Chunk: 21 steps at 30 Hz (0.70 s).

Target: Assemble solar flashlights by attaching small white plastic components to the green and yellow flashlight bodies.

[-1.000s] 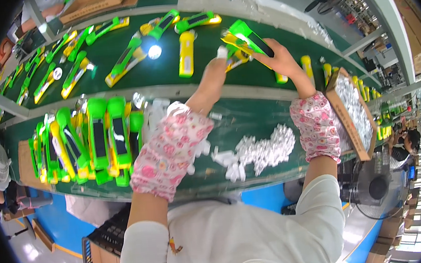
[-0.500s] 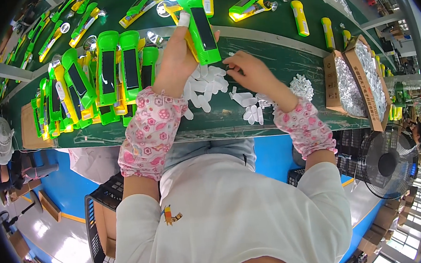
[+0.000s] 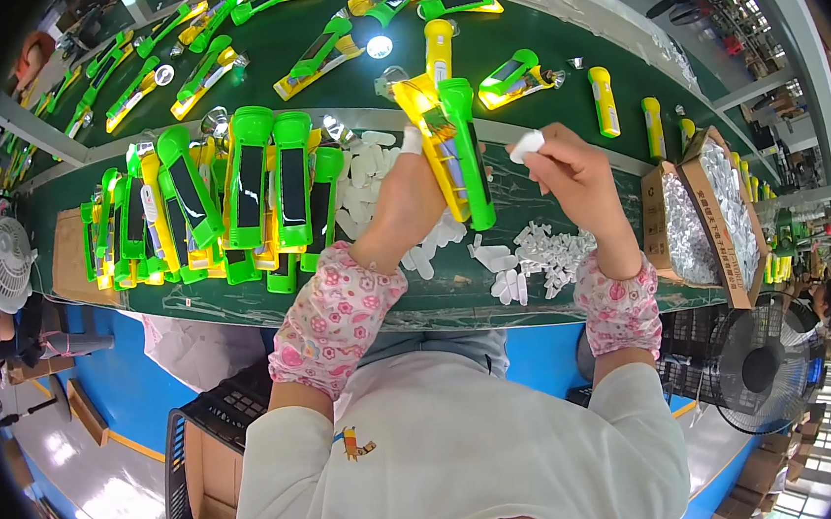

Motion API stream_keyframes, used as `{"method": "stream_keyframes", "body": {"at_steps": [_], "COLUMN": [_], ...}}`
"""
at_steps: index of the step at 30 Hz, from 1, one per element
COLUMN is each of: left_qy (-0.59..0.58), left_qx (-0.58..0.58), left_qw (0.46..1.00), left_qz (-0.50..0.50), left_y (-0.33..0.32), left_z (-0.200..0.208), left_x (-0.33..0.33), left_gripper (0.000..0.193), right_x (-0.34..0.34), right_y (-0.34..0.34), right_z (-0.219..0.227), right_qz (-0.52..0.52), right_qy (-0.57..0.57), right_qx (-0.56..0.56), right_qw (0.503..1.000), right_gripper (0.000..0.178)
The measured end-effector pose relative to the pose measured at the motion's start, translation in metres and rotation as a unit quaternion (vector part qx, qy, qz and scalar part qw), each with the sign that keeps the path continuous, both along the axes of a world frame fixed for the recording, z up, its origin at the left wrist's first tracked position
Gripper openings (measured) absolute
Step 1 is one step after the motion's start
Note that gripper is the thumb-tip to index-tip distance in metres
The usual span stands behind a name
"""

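My left hand (image 3: 409, 206) is closed round a flashlight (image 3: 469, 161) whose green and yellow halves stand apart, with wiring showing between them. A pale wrap covers one of that hand's fingers. To the right of it, my right hand (image 3: 574, 174) pinches a small white plastic piece (image 3: 526, 146) between thumb and fingertips, a short gap from the flashlight. Beneath my hands lie a pile of flat white oval pieces (image 3: 359, 180) and a heap of small white parts (image 3: 548, 250) on the green tabletop.
Several green and yellow flashlights (image 3: 249, 185) stand stacked at the left. More half-open flashlights (image 3: 319, 55) lie on the green surface beyond the rail (image 3: 513, 130). Cardboard boxes (image 3: 675, 227) of small parts stand at the right. Fans (image 3: 759, 368) flank the bench.
The flashlight in my left hand has turned and its halves now show apart. My right hand has risen from the table with a white piece in its fingers. The view has shifted.
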<state>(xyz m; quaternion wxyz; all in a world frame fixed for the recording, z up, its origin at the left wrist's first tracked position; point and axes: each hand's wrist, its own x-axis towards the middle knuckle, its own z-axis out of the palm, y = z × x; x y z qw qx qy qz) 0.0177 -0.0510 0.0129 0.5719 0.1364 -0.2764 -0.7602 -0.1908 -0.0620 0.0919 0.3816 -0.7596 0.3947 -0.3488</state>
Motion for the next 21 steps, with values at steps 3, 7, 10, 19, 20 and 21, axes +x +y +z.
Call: {"method": "stream_keyframes", "body": {"at_steps": [3, 7, 10, 19, 20, 21], "left_qy": [0.072, 0.053, 0.024, 0.076, -0.036, -0.037], "left_qx": [-0.007, -0.04, -0.04, 0.044, 0.034, 0.035], "left_qw": [0.996, 0.997, 0.999, 0.996, 0.996, 0.996], "left_qz": [-0.051, -0.047, 0.0, 0.025, 0.073, 0.074], "left_y": [0.003, 0.008, 0.006, 0.005, 0.007, 0.007], "left_z": [0.009, 0.009, 0.003, 0.016, 0.017, 0.02], "left_x": [-0.017, -0.015, -0.017, -0.018, -0.02, -0.022], "left_gripper": [0.049, 0.052, 0.049, 0.032, 0.034, 0.034], "right_x": [0.031, 0.048, 0.043, 0.019, 0.02, 0.017], "right_y": [0.004, 0.006, 0.006, 0.032, 0.033, 0.029], "right_z": [0.014, 0.035, 0.023, -0.016, -0.017, -0.02], "right_qz": [0.014, 0.015, 0.044, -0.019, -0.028, -0.041], "right_qy": [-0.011, 0.044, 0.073, 0.157, 0.128, 0.107], "right_qx": [-0.049, -0.023, -0.035, 0.013, -0.006, -0.027], "right_qw": [0.999, 0.999, 0.996, 0.987, 0.991, 0.993], "right_gripper": [0.031, 0.024, 0.028, 0.066, 0.052, 0.046]}}
